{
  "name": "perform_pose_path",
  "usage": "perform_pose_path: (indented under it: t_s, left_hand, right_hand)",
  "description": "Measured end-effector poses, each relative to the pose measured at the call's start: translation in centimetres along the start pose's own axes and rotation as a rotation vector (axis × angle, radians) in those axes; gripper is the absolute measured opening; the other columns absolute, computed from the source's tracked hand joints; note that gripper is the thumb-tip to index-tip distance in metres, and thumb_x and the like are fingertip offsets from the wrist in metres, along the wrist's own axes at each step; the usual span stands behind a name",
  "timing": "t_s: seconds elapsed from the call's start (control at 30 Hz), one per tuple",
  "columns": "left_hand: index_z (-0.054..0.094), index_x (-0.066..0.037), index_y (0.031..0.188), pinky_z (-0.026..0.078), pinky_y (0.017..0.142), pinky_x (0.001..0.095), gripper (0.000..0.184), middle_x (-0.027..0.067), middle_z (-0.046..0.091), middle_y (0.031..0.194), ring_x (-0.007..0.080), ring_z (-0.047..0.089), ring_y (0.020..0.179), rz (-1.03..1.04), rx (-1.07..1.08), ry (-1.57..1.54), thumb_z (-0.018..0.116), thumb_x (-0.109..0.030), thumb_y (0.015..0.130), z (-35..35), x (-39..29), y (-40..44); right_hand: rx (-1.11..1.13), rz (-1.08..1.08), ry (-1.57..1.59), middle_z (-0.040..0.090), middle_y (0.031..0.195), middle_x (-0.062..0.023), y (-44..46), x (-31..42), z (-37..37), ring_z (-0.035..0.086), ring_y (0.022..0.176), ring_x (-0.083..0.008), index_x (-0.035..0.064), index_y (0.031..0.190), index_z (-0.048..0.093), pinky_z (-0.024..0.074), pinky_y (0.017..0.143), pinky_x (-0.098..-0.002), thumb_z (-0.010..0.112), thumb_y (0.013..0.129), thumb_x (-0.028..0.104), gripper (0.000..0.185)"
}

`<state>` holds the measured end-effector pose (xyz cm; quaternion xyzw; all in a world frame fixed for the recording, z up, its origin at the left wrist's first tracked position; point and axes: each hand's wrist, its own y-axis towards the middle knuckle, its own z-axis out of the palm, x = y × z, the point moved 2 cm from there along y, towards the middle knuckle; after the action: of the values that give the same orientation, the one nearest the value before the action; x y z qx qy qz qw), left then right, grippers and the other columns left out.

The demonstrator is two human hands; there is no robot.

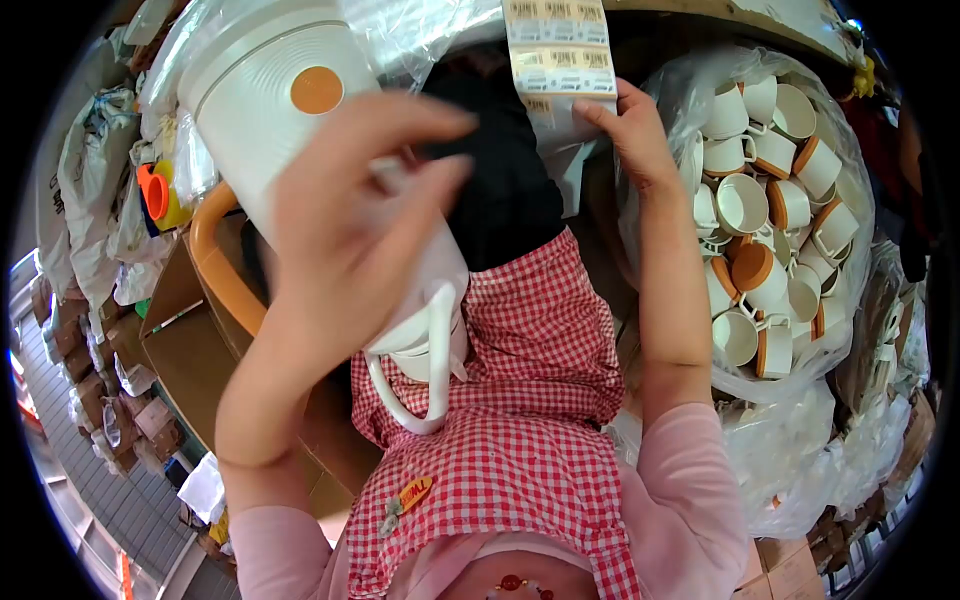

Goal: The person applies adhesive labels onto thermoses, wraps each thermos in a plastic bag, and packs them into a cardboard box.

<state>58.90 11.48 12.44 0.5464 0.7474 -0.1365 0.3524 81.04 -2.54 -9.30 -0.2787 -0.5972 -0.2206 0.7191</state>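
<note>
My left hand (345, 235) is blurred by motion in front of a large white plastic vessel (235, 130). Its thumb and forefinger stand apart, and I make out nothing between them. The vessel leans across my lap and has a round orange-brown spot on its side. A tan curved handle (222, 265) shows at its left, and a white looped handle (438, 355) is near my apron. At the upper right, my right hand (640, 135) grips a sheet of barcode stickers (562, 60), with the thumb on its lower edge. Beneath the sheet is a white piece, partly hidden.
On the right, a clear plastic bag (860, 260) holds many white cups (742, 205) with tan bases. Cardboard boxes (180, 345) stand at the left beside hanging plastic bags (95, 190) and an orange-and-yellow object (160, 195). Clear wrapping (430, 30) lies at the top.
</note>
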Motion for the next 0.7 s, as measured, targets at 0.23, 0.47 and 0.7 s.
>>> perform_pose_path:
  t_s: [0.23,0.47,0.7]
  left_hand:
    - [0.061,-0.007,0.118,0.055,0.072,0.0386,0.039,0.0118,0.072,0.102,0.0266,0.069,0.079,-0.062,0.175,0.362,0.073,-0.018,0.083,8.0,3.0,5.6]
    - [0.07,-0.003,0.103,0.056,0.073,0.033,0.026,0.0103,0.074,0.085,0.0224,0.073,0.078,-0.115,-0.002,0.263,0.075,-0.016,0.081,9.5,3.3,6.5]
    - [0.074,-0.002,0.098,0.056,0.073,0.0304,0.022,0.0115,0.075,0.086,0.0198,0.074,0.079,-0.121,-0.046,0.147,0.077,-0.016,0.081,10.2,2.8,6.9]
  right_hand:
    - [-0.026,-0.095,0.326,0.07,0.113,-0.0083,-1.3,2.7,0.9,0.064,0.103,-0.0158,0.0,0.123,0.063,0.0484,0.095,-0.0309,0.077,0.084,0.014,0.044]
    - [-0.092,-0.158,0.324,0.071,0.108,-0.009,-0.9,3.8,0.5,0.067,0.097,-0.0148,-0.0012,0.118,0.065,0.0517,0.087,-0.0291,0.074,0.087,0.016,0.037]
    - [-0.206,-0.189,0.222,0.072,0.099,-0.0069,-0.7,4.6,0.2,0.065,0.089,-0.0116,-0.0007,0.115,0.068,0.0509,0.081,-0.0276,0.076,0.087,0.028,0.041]
